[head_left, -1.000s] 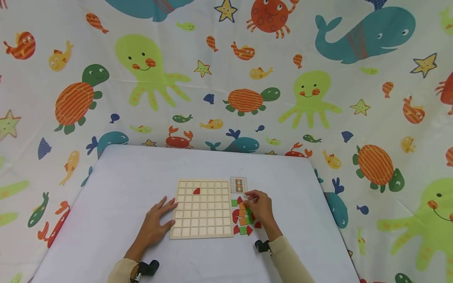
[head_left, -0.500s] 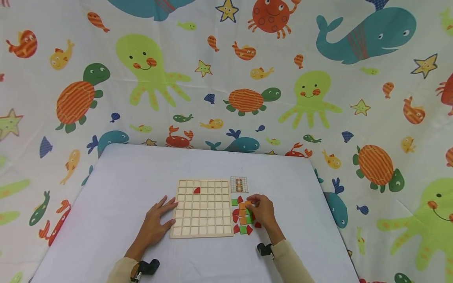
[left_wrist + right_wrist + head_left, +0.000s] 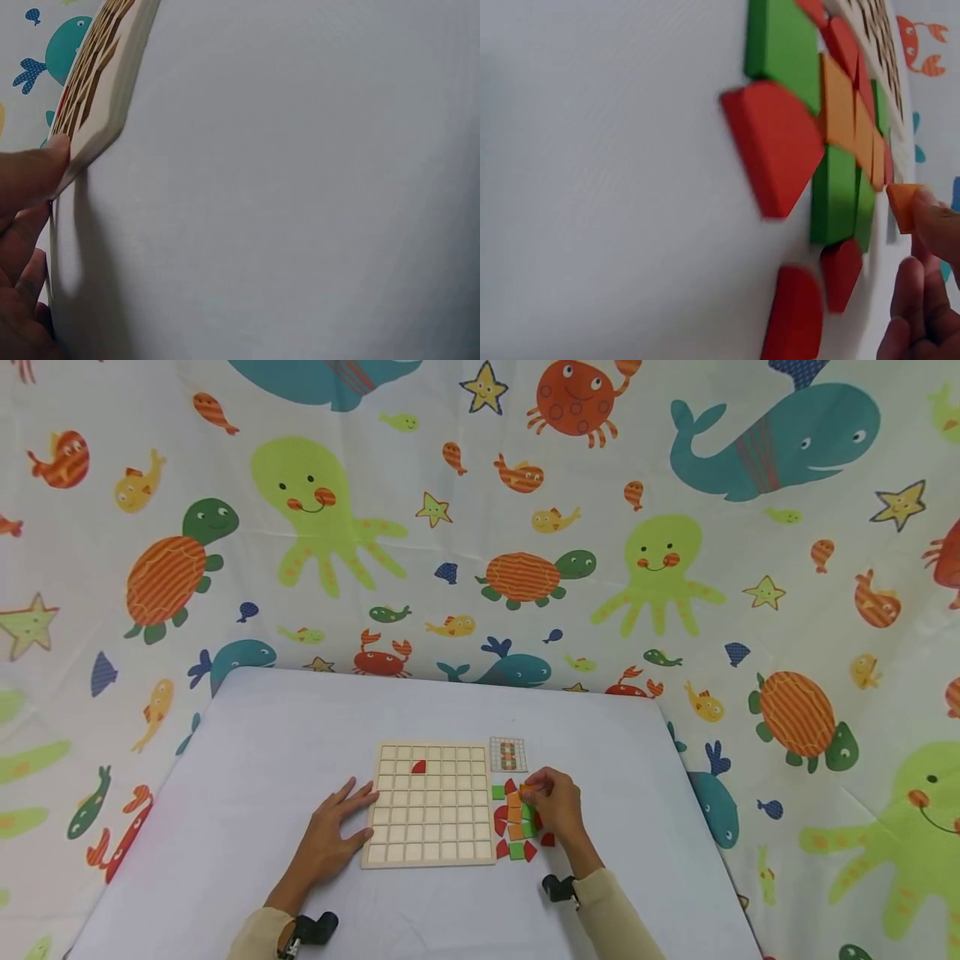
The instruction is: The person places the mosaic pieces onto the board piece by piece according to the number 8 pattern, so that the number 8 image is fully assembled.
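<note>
A square wooden grid board [image 3: 429,806] lies flat on the table, with one red quarter-round block [image 3: 418,767] in an upper cell. At its left edge rests my left hand [image 3: 330,831], fingers spread and thumb touching the frame; the left wrist view shows the thumb [image 3: 37,169] against the board's corner. Right of the board, my right hand [image 3: 558,806] pinches a small orange block [image 3: 904,206] between thumb and fingertips. It is held over a cluster of loose red, orange and green blocks [image 3: 515,831], partly hidden by that hand.
A small printed pattern card [image 3: 508,754] with a coloured design on a grid lies beyond the loose blocks, beside the board's upper right corner. White cloth covers the table [image 3: 300,718]. Behind it hangs a sea-animal printed curtain [image 3: 450,485].
My right hand has shifted slightly right over the loose blocks, and an orange block now shows at its fingertips. The left hand stays at the board's edge.
</note>
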### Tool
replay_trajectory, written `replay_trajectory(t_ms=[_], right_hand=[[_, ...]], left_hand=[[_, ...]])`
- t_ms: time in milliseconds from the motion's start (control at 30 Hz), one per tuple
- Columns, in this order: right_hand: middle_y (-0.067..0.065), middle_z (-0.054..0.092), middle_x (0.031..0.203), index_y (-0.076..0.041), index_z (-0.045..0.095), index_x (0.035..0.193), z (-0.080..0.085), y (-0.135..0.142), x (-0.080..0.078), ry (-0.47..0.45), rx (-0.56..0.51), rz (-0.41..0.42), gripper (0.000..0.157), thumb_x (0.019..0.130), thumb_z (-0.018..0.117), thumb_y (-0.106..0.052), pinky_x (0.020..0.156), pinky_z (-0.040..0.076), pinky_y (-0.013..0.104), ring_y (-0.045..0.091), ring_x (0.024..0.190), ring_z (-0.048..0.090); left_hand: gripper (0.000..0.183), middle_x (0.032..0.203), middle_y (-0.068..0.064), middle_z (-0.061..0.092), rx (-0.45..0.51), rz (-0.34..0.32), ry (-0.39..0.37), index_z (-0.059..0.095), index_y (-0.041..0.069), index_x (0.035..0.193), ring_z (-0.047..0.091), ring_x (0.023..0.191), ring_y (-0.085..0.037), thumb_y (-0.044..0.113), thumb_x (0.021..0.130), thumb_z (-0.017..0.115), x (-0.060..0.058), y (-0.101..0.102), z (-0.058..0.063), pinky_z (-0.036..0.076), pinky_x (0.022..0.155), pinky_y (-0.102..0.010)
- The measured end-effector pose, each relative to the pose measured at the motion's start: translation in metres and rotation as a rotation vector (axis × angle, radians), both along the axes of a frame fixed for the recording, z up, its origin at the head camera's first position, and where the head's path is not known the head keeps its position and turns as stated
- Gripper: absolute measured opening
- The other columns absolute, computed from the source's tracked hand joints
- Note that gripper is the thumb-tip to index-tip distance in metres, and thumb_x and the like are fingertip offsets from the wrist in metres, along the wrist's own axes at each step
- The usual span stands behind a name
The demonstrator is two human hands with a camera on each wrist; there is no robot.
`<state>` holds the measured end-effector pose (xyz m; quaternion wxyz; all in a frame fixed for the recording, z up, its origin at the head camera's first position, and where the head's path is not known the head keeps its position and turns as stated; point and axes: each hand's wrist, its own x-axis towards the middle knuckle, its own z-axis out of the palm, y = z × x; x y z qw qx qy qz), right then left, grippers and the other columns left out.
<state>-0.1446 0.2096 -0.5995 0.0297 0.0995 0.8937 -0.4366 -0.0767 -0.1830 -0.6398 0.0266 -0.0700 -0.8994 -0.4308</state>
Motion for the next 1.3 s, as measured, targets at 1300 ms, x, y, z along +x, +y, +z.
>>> replay_trajectory(t_ms=[1300], right_hand=[[-0.005,0.074,0.084,-0.02,0.08,0.092,-0.013,-0.146,-0.044,0.132,0.051,0.222,0.004,0.093,0.084,-0.021,0.067,0.052,0.025,0.007,0.074,0.065]], left_hand=[[0.064,0.158,-0.011,0.058,0.02,0.014,-0.003,0.069,0.011,0.142,0.035,0.157,-0.048,0.002,0.081,0.087,0.001,0.001,-0.001,0.021,0.125,-0.075]])
